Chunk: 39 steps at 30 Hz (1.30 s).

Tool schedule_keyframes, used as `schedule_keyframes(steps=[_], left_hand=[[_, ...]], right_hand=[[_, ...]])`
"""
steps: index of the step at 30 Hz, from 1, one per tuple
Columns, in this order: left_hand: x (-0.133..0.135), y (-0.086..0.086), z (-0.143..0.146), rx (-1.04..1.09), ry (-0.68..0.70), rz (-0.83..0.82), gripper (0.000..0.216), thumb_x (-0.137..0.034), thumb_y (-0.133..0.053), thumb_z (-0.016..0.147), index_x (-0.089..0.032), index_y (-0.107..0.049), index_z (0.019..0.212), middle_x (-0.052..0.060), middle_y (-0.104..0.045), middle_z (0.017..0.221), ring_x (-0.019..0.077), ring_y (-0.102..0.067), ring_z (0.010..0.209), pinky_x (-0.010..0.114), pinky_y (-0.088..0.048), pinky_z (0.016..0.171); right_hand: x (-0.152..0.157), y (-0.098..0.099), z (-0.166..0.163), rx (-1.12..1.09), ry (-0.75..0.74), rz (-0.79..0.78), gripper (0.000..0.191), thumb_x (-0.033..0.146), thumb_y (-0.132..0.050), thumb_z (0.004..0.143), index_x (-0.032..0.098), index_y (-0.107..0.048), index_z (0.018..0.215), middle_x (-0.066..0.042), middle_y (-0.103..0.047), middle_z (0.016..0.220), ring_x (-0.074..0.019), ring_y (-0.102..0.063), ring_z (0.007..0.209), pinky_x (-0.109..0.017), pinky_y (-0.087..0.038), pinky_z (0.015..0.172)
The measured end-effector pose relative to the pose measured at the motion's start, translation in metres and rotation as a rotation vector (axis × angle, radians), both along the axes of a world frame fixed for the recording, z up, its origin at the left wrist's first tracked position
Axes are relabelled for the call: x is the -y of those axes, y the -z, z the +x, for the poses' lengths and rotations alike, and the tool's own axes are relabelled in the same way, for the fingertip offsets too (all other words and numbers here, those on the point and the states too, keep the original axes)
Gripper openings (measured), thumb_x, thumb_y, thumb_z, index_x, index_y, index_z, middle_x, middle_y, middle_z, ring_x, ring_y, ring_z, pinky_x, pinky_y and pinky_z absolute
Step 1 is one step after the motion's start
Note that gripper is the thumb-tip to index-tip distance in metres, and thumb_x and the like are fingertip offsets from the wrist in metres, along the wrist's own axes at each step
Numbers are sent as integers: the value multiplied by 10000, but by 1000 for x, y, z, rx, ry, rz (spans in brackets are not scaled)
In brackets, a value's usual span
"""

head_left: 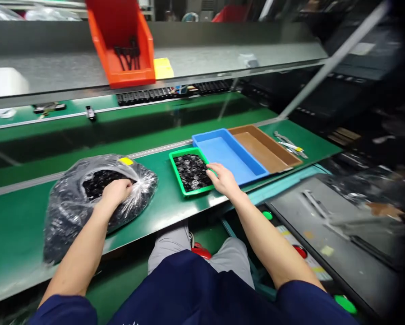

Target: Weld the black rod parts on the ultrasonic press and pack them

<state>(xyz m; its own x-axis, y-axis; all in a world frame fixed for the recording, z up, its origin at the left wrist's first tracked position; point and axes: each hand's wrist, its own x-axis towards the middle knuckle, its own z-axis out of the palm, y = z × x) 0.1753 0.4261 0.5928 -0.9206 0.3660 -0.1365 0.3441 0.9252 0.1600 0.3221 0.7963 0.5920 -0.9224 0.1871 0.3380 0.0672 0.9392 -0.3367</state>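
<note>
My left hand reaches into the mouth of a clear plastic bag full of small black parts; its fingers are curled and buried in the parts. My right hand rests on the right rim of a small green tray, fingers bent over the edge. That tray holds several small black round parts. Whether the right fingers pinch a part is hidden.
An empty blue tray and a brown tray lie right of the green one on the green bench. Tweezers lie beyond them. An orange bin sits on the upper shelf. A grey machine panel lies lower right.
</note>
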Motion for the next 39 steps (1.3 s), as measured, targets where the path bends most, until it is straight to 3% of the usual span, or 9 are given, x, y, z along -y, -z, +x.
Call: schedule_keyframes(steps=[3,7,12,15,18,25,30,35,39], left_hand=[[9,-1,-5,-21,-22,-31,283,-376,-465,870,-249,-718,855,73,-740,921,276,-674,882,330,-494,737],[-4,-4,15,-261,40,48,361,-420,-458,896,-196,-722,1000,134,-709,1077,315,-655,965,410,-506,833],[-105,13,72,-354,670,463,402,-471,-480,935,-193,-688,1138,112,-672,1226,263,-585,1191,399,-450,1051],[-171,24,87,-339,840,392,495,-464,-568,896,-176,-610,1297,139,-514,1460,337,-369,1419,496,-346,1144],[-207,29,78,-289,751,195,710,-508,-644,831,-181,-478,1439,149,-363,1572,420,-236,1467,607,-296,1135],[-225,19,62,-188,583,3,964,-731,-602,748,-182,-374,1506,166,-305,1596,432,-177,1478,622,-279,1123],[-248,9,60,-97,427,20,843,-786,-409,827,-286,-378,1504,109,-375,1572,388,-214,1478,625,-260,1126],[-257,16,60,-156,289,-18,761,-686,-422,885,-271,-345,1517,126,-395,1557,367,-177,1492,675,-171,1139],[-253,26,60,-172,209,-31,683,-616,-427,909,-275,-385,1499,114,-437,1527,361,-169,1494,679,-167,1137]], right_hand=[[-18,8,57,-93,86,-146,410,410,-432,960,177,-659,1210,-109,-675,1200,-250,-623,1107,-391,-511,962],[-33,35,134,-153,297,-305,408,474,-486,923,200,-686,1150,-101,-703,1134,-254,-667,964,-394,-555,798],[-29,67,195,-109,517,-543,430,446,-526,873,176,-662,1179,-124,-718,1125,-277,-673,1042,-427,-559,834],[-23,72,201,-101,513,-601,432,419,-542,862,172,-644,1201,-127,-713,1128,-269,-670,1061,-417,-569,842],[-21,68,189,-141,447,-551,406,397,-533,885,182,-638,1212,-119,-691,1165,-255,-666,1061,-402,-573,850],[-44,55,124,-336,181,-232,357,342,-480,965,182,-618,1252,-123,-664,1179,-281,-604,1113,-476,-500,989],[-61,57,68,-318,36,-44,404,377,-493,979,148,-604,1292,-162,-602,1296,-345,-444,1309,-553,-355,1094],[-56,65,51,-140,-40,94,477,413,-557,965,117,-569,1340,-147,-687,1024,-302,-579,990,-549,-283,1083],[-57,71,59,-160,-79,63,429,354,-556,970,162,-550,1353,-102,-686,976,-266,-558,947,-497,-286,1068]])
